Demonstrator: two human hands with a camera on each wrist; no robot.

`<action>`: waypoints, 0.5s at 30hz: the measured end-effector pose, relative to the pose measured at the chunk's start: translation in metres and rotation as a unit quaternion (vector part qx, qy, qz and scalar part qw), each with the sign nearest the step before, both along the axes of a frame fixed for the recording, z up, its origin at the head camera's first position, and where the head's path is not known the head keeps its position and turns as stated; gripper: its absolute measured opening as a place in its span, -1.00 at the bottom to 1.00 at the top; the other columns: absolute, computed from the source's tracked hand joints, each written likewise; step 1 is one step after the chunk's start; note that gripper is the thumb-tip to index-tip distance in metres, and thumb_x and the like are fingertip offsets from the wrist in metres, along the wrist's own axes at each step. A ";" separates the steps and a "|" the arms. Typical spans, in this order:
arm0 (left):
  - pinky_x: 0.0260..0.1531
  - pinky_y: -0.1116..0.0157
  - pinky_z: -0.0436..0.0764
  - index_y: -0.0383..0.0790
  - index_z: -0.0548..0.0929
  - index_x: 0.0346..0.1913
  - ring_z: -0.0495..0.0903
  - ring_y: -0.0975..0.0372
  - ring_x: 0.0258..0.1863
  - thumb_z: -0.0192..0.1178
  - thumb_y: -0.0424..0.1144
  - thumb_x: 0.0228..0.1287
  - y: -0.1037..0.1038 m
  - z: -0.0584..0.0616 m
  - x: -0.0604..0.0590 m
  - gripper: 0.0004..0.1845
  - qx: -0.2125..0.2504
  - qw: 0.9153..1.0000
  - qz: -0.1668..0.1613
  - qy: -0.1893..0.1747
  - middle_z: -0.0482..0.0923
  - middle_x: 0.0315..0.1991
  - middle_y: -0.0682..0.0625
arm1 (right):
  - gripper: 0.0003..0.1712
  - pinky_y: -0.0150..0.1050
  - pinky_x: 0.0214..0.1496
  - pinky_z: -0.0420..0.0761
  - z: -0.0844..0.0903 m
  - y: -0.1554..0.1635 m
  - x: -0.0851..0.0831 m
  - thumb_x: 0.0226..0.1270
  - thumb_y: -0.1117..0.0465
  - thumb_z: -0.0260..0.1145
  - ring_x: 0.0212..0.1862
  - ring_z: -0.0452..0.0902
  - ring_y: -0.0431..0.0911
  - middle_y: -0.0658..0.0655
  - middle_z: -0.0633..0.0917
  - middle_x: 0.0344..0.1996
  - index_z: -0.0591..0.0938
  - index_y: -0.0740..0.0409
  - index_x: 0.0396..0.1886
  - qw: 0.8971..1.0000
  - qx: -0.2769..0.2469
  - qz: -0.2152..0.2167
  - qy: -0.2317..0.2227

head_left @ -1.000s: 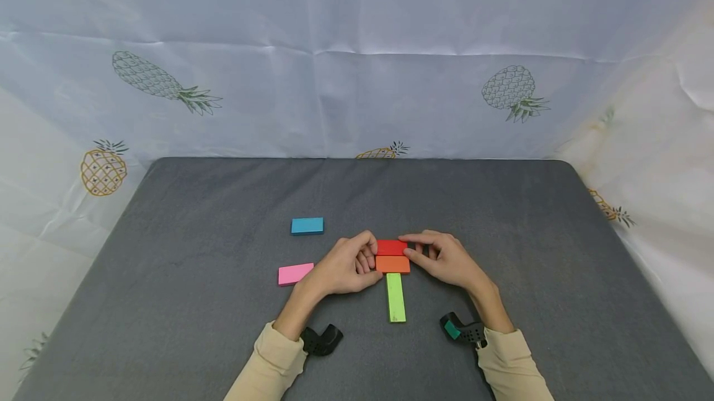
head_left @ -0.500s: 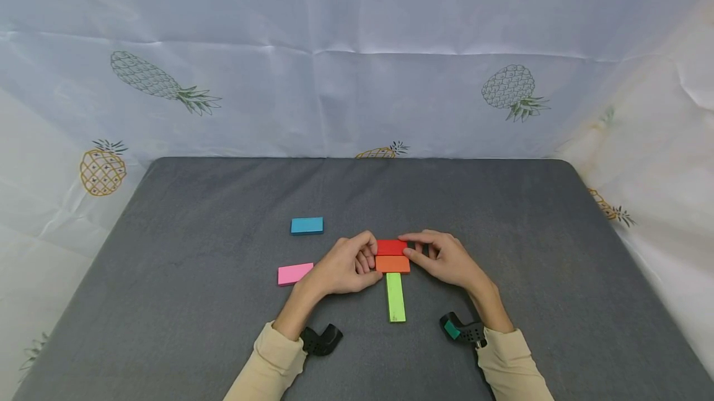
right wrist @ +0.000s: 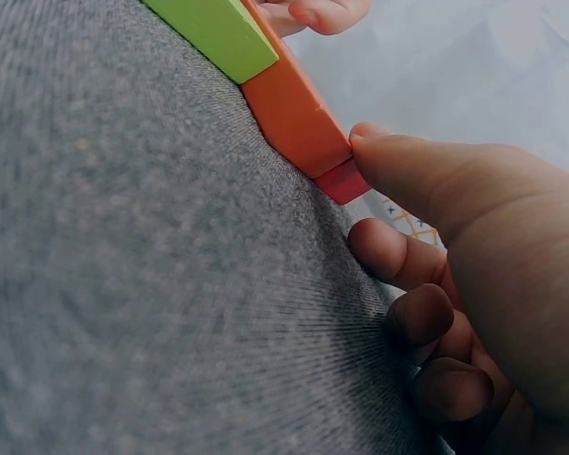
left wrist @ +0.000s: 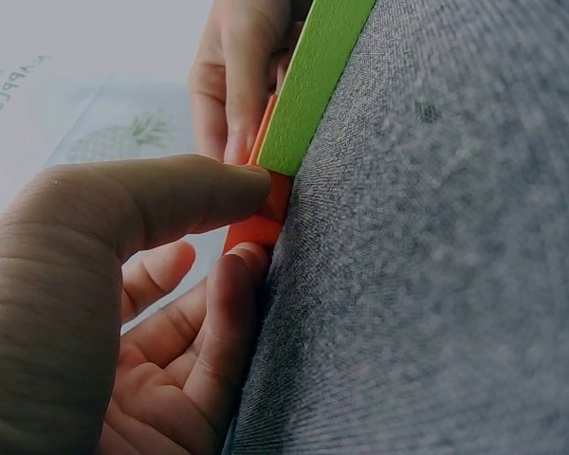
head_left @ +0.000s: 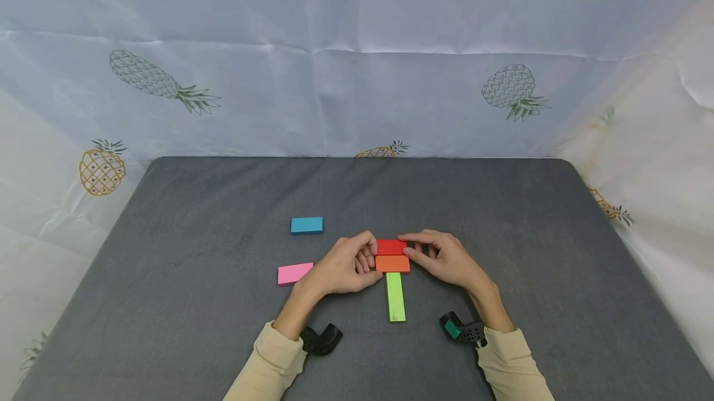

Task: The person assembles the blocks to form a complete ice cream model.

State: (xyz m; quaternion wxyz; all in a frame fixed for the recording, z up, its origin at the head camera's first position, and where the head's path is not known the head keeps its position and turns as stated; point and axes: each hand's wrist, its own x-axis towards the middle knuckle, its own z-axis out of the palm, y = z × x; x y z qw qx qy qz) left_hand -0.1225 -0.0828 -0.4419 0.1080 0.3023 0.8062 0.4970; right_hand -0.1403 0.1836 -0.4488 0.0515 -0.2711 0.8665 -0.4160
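Near the middle of the grey bench (head_left: 502, 215), well in from every edge, the left hand (head_left: 343, 268) and right hand (head_left: 446, 259) pinch the ends of the red block (head_left: 392, 246) and orange block (head_left: 393, 263), which touch side by side. The green block (head_left: 395, 297) butts the orange one, with the pink block (head_left: 295, 273) and blue block (head_left: 307, 225) apart to the left. Faint lettering shows on the backdrop in the left wrist view, too blurred to read surely.
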 end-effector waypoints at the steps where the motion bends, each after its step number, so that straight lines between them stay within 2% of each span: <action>1: -0.37 0.45 0.67 -0.27 0.50 -0.19 0.54 0.47 -0.48 0.43 -0.39 0.17 0.000 0.000 0.000 -0.72 0.000 1.000 0.000 0.001 0.61 -0.39 -0.09 | -0.65 -0.43 -0.54 0.32 0.000 0.000 0.000 0.38 0.20 0.41 -0.58 0.26 -0.37 -0.09 0.59 -0.44 0.74 0.05 0.14 1.000 0.001 0.000 0.001; 15: -0.38 0.46 0.67 -0.25 0.51 -0.19 0.54 0.49 -0.48 0.43 -0.39 0.15 0.000 -0.001 -0.001 -0.71 -0.002 1.000 0.004 -0.002 0.62 -0.38 -0.09 | -0.62 -0.42 -0.59 0.31 -0.002 0.001 -0.001 0.37 0.23 0.41 -0.62 0.26 -0.40 -0.07 0.62 -0.45 0.70 0.14 0.17 1.000 -0.010 -0.001 0.000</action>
